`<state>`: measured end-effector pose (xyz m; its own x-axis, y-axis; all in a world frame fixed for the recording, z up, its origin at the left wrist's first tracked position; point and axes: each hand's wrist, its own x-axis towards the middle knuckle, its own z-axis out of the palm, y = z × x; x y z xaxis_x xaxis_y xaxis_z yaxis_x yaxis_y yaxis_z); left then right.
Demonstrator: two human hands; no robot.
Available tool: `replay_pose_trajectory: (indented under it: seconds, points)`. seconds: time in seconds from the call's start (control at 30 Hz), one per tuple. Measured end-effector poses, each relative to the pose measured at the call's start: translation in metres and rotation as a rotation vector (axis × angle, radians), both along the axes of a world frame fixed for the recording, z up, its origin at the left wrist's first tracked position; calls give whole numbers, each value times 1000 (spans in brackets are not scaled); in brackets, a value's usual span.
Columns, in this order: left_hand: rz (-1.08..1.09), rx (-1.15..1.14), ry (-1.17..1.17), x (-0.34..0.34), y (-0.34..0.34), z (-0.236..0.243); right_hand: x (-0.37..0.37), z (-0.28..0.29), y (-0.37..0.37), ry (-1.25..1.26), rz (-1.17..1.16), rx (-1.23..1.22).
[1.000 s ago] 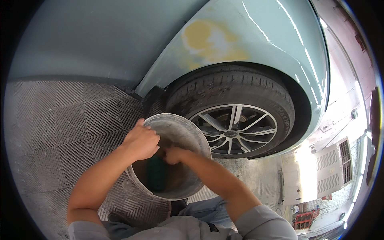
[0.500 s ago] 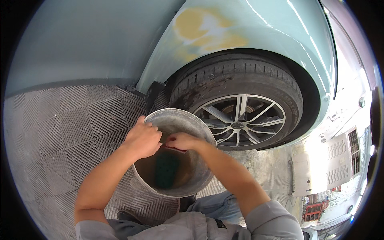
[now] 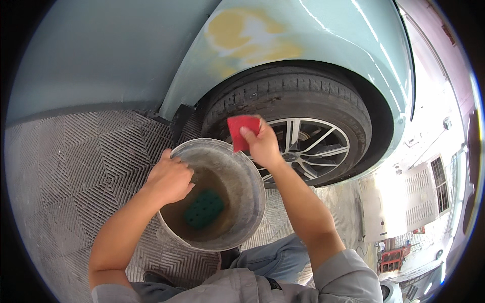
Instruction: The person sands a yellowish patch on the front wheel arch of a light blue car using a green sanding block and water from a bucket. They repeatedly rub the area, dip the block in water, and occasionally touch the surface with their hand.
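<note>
**Red pad up at the tyre, bucket below it**

Take the bucket (image 3: 222, 202) as your landmark. Your left hand (image 3: 169, 177) curls over its left rim, fingers closed on the edge. Inside, near the bottom, a green sponge (image 3: 203, 208) lies in murky water. Your right hand (image 3: 260, 144) is above the bucket's far rim, pinching a red pad (image 3: 242, 130) flat-on to the tyre (image 3: 303, 101), close to it. The filler patch (image 3: 242, 35) lies higher, up and beyond the pad.

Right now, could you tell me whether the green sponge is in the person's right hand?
No, the green sponge lies in the murky water inside the bucket, while the right hand holds a red pad.
</note>
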<state>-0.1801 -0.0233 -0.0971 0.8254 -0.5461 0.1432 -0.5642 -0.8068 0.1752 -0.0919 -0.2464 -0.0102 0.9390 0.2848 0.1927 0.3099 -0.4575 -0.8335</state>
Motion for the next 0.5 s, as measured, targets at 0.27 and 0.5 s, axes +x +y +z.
replay_pose_trajectory:
  seconds: [0.27,0.5]
  points:
    - [5,62,28,-1,0,2,38,89,9,-801,-251,169]
    - [16,45,44,-2,0,3,46,88,45,-763,-295,490]
